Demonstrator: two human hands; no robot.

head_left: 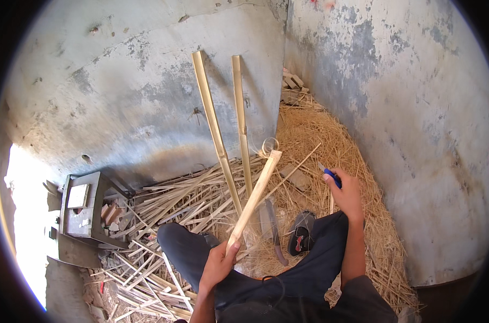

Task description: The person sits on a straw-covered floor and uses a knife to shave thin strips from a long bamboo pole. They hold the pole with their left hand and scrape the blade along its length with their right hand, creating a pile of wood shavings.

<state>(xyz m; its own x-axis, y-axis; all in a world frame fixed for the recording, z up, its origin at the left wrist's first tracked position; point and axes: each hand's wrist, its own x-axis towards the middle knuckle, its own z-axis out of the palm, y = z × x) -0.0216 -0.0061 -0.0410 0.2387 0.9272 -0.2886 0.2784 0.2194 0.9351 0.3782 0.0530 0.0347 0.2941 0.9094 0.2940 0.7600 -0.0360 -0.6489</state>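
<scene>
Item 1: split bamboo strip (257,192), pale, held aslant in front of the body, far end up; L. hand (218,264) closed round its lower end. Item 2: blue-handled knife (333,178), gripped in R. hand (348,196), blade apart fr. strip, off to its R. Item 3: thin curl (264,146) at strip's far end; attached or not, can't tell. Also: 2 split lengths, L. one (216,129) & R. one (241,121), leaning on wall (131,97). Step in hand, prob.: paring/splitting strip. Next move calls for steady L. grip, blade brought back to strip, edge kept clear of L. fingers.
</scene>
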